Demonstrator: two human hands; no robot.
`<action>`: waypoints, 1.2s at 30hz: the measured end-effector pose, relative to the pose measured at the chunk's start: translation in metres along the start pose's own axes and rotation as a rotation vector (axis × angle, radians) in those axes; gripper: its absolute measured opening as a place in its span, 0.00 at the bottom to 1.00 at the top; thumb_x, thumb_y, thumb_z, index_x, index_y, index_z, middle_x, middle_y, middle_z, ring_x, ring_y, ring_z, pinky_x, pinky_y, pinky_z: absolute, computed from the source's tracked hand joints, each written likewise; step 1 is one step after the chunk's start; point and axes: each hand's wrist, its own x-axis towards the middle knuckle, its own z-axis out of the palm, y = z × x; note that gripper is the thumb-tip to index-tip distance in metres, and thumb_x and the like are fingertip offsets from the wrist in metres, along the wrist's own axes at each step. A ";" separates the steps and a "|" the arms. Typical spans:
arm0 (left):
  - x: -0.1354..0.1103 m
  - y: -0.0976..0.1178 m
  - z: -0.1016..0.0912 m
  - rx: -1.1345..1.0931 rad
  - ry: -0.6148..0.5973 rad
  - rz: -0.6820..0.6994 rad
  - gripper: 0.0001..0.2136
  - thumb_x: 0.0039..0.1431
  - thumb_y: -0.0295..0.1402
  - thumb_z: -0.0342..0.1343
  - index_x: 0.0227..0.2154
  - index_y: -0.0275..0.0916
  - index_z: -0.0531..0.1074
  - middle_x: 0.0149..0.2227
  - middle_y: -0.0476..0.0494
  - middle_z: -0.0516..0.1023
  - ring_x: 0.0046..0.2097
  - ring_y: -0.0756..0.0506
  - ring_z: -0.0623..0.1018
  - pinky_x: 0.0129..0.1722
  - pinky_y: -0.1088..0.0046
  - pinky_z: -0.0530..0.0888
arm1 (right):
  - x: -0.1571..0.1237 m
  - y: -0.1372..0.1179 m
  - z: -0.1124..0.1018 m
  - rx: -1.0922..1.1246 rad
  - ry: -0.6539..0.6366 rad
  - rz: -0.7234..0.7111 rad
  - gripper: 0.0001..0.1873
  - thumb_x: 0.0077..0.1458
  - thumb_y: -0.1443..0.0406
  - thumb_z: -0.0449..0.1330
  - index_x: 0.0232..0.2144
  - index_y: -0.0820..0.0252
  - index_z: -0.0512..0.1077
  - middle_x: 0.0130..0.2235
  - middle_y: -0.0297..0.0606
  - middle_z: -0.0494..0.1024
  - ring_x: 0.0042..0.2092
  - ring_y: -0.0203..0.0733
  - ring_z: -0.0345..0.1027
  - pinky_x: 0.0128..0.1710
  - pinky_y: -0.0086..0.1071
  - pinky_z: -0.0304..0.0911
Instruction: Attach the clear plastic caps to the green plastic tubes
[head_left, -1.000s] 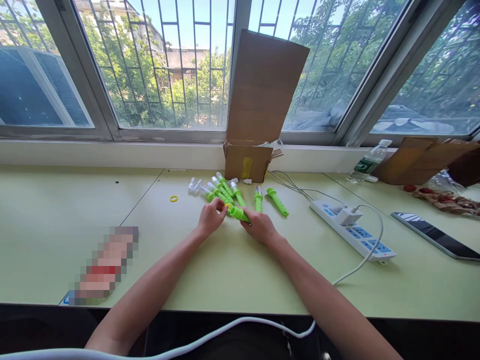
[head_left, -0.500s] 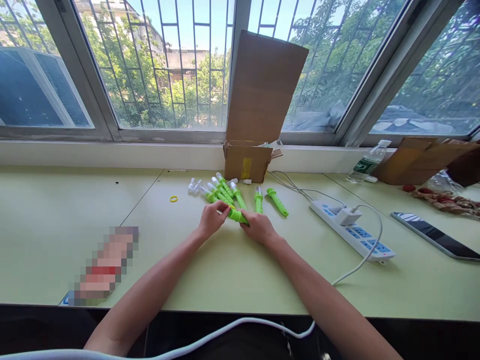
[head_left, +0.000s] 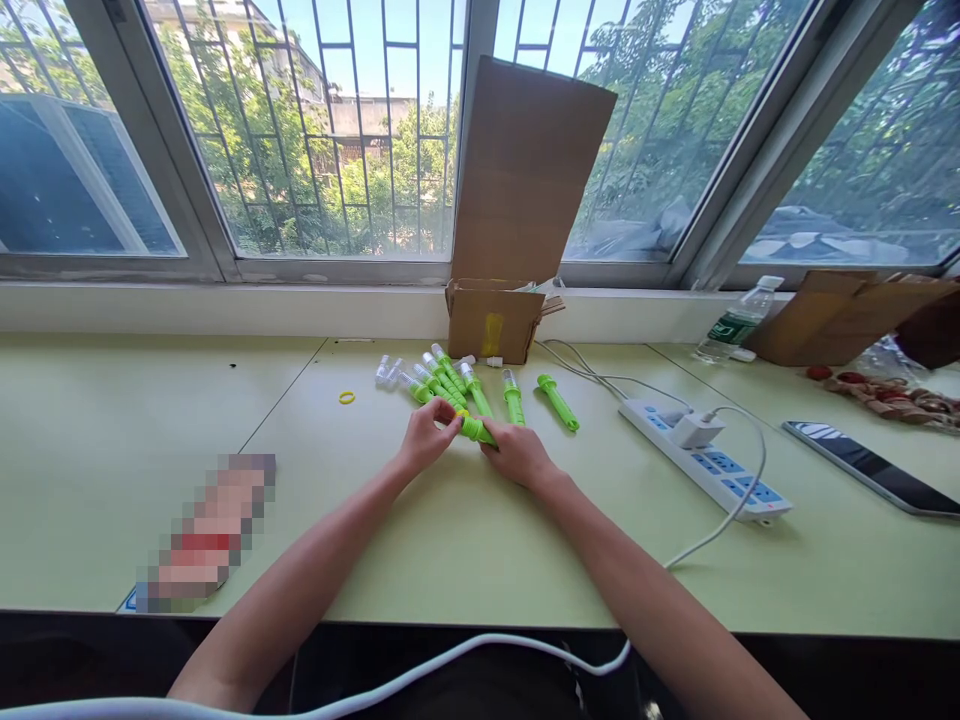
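My right hand [head_left: 519, 452] is closed around a bright green plastic tube [head_left: 475, 429] with a ribbed, open-looking end pointing left. At that end the fingers of my left hand [head_left: 429, 434] pinch a small yellow ring [head_left: 461, 412], which touches or nearly touches the tube's rim. Just beyond my hands several green tubes with clear caps [head_left: 442, 372] lie side by side. To the right lie another clear-capped green tube [head_left: 513, 398] and a green tube without a clear cap [head_left: 557, 403]. A loose yellow ring [head_left: 346, 397] rests left of my hands.
Clear caps [head_left: 388, 372] lie behind the loose ring. An open cardboard box [head_left: 491, 325] stands by the window. On the right are a white power strip [head_left: 705, 465] with cables, a phone [head_left: 870, 468] and a water bottle [head_left: 739, 318]. A blurred flat item [head_left: 210, 535] lies left.
Both hands stay nearly in place at the tube's end. The capped tube and the uncapped tube to the right have shifted slightly.
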 end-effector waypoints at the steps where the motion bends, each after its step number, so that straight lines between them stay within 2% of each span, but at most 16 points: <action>1: 0.000 0.000 0.000 -0.007 -0.001 -0.006 0.09 0.50 0.36 0.57 0.27 0.36 0.66 0.27 0.47 0.73 0.30 0.50 0.74 0.26 0.77 0.71 | 0.000 0.000 0.000 -0.001 -0.003 0.002 0.23 0.55 0.62 0.50 0.55 0.53 0.60 0.44 0.39 0.76 0.41 0.45 0.70 0.36 0.32 0.57; 8: 0.001 -0.001 -0.002 -0.143 -0.071 -0.069 0.11 0.48 0.39 0.58 0.28 0.36 0.67 0.28 0.47 0.74 0.30 0.50 0.75 0.25 0.77 0.72 | 0.000 0.000 0.000 0.019 -0.013 0.008 0.24 0.54 0.62 0.50 0.55 0.53 0.60 0.45 0.39 0.76 0.42 0.46 0.70 0.37 0.32 0.57; 14: 0.000 0.001 -0.005 -0.264 -0.162 -0.176 0.17 0.48 0.42 0.59 0.35 0.34 0.70 0.32 0.42 0.77 0.30 0.49 0.76 0.26 0.73 0.74 | 0.000 0.001 0.000 0.000 -0.028 0.025 0.24 0.55 0.62 0.49 0.55 0.52 0.59 0.44 0.38 0.76 0.41 0.46 0.70 0.36 0.32 0.57; 23: 0.001 -0.002 -0.004 -0.194 -0.174 -0.149 0.19 0.41 0.42 0.64 0.32 0.34 0.71 0.32 0.42 0.77 0.32 0.48 0.76 0.28 0.74 0.72 | 0.000 0.004 0.003 0.002 0.002 0.016 0.24 0.55 0.61 0.51 0.54 0.53 0.61 0.44 0.39 0.76 0.42 0.46 0.70 0.35 0.31 0.57; 31: 0.001 -0.001 -0.007 -0.161 -0.204 -0.127 0.16 0.43 0.41 0.63 0.31 0.35 0.70 0.32 0.44 0.76 0.35 0.47 0.76 0.29 0.74 0.71 | -0.004 -0.002 -0.002 0.044 0.072 -0.053 0.32 0.57 0.55 0.49 0.62 0.53 0.48 0.53 0.41 0.70 0.44 0.46 0.70 0.38 0.33 0.61; 36: 0.001 0.001 -0.006 -0.151 -0.192 -0.105 0.15 0.43 0.40 0.63 0.31 0.35 0.70 0.31 0.44 0.76 0.35 0.47 0.76 0.30 0.73 0.72 | -0.003 -0.003 -0.001 0.054 0.082 -0.095 0.30 0.59 0.54 0.47 0.62 0.50 0.47 0.52 0.40 0.71 0.43 0.45 0.70 0.39 0.34 0.62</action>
